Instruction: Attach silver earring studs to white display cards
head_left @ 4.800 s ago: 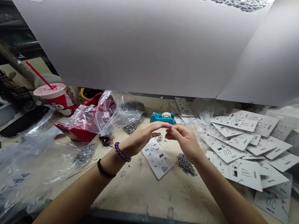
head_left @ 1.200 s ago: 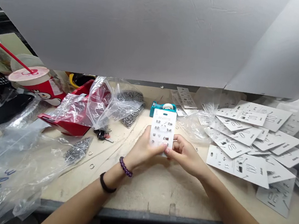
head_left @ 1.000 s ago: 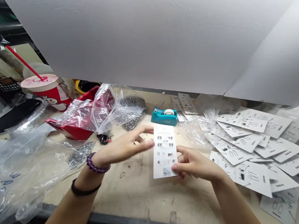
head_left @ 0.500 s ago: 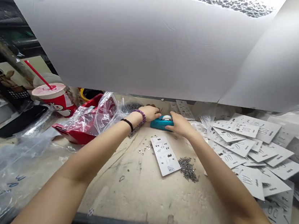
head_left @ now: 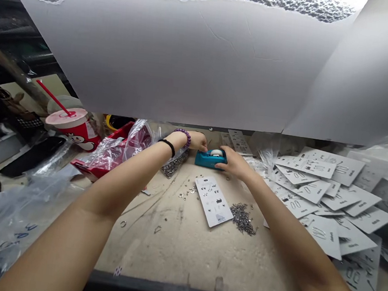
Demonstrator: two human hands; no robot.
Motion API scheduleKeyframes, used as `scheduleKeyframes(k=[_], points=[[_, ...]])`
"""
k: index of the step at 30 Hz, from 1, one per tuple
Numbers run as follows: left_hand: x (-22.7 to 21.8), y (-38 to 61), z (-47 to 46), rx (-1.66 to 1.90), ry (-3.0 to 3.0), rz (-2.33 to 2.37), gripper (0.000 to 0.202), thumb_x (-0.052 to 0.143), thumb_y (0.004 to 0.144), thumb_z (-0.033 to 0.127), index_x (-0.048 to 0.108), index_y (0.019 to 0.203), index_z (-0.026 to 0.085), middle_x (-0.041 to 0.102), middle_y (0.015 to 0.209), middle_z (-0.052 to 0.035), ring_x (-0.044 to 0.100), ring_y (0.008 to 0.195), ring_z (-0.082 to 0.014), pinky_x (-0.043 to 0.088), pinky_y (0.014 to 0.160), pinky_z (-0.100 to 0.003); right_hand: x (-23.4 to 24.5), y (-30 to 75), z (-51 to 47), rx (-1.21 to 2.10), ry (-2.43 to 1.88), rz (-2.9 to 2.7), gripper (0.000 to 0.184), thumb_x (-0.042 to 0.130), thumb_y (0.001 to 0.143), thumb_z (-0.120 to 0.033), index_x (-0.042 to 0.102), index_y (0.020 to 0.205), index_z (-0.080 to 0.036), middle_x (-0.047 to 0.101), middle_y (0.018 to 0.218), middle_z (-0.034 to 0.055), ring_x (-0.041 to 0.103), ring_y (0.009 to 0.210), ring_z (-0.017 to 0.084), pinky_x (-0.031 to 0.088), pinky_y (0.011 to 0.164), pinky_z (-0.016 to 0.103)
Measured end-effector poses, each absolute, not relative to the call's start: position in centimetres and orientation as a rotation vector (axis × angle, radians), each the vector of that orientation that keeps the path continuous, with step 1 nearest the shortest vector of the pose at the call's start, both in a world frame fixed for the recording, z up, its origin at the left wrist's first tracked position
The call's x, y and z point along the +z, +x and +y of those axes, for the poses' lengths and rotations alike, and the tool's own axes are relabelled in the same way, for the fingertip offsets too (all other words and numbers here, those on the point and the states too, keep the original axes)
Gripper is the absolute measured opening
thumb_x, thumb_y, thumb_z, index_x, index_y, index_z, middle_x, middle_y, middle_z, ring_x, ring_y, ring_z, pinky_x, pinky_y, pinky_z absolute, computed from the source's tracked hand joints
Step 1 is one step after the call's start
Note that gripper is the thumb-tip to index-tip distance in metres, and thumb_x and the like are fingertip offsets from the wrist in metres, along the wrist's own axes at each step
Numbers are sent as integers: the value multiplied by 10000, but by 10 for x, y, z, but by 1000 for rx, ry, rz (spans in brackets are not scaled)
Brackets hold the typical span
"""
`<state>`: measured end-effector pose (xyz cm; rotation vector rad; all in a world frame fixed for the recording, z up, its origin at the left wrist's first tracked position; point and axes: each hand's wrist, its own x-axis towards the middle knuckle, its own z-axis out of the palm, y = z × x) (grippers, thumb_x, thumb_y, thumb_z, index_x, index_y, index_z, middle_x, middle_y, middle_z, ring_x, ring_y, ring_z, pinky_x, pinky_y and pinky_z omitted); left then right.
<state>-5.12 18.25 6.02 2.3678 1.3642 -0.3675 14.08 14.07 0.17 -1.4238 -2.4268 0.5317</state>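
Note:
Both my arms reach far across the table to a teal tape dispenser [head_left: 208, 159]. My right hand [head_left: 234, 163] wraps its fingers over the dispenser's right end and holds it. At the dispenser's left end sits my left hand [head_left: 199, 140], fingers curled and pinched; what they grip is too small to make out. A white card [head_left: 213, 201] with small metal pieces on it lies flat on the table just in front of the dispenser. A heap of small metal rings [head_left: 242, 217] lies right of the card.
Many white cards [head_left: 319, 189] are spread over the right side. A red tray [head_left: 103, 160] under clear plastic bags, a red cup with a straw [head_left: 72, 128] and a black phone [head_left: 32, 156] stand at the left. White paper sheets [head_left: 191, 55] hang behind.
The card that both hands held now lies on the table. Both hands have reached forward to the tape dispenser; over the last half second they barely moved.

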Motion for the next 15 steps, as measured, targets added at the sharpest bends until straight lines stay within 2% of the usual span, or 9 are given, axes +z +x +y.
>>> scheduleKeyframes(k=[3, 8, 12, 15], points=[[61, -49, 182, -372, 2357, 1371, 463, 506, 680, 509, 673, 867, 120, 663, 859, -86, 536, 670, -161, 392, 602, -237, 2, 142, 139, 537, -1430, -2417, 595, 638, 712, -360, 398, 1222, -168, 498, 1204, 135, 531, 987, 284, 455, 694, 327], [75, -48, 183, -373, 2315, 1406, 462, 501, 694, 501, 666, 948, 152, 662, 919, -75, 547, 723, -166, 408, 632, -234, -2, 144, 137, 569, -1428, -2355, 691, 636, 716, -358, 312, 1295, -167, 465, 1251, 143, 510, 1045, 278, 447, 776, 343], [79, -55, 192, -460, 2273, 1571, 498, 569, 622, 529, 696, 875, 119, 664, 867, -130, 566, 715, -231, 423, 666, -306, -6, 146, 138, 578, -1404, -2345, 705, 633, 720, -359, 298, 1308, -164, 453, 1271, 144, 498, 1069, 283, 440, 809, 356], [71, -71, 198, -487, 2245, 1646, 520, 581, 604, 537, 696, 884, 115, 660, 903, -149, 574, 762, -261, 427, 704, -329, -7, 147, 139, 570, -1415, -2353, 702, 638, 718, -360, 305, 1305, -166, 448, 1277, 148, 500, 1071, 288, 440, 811, 360]])
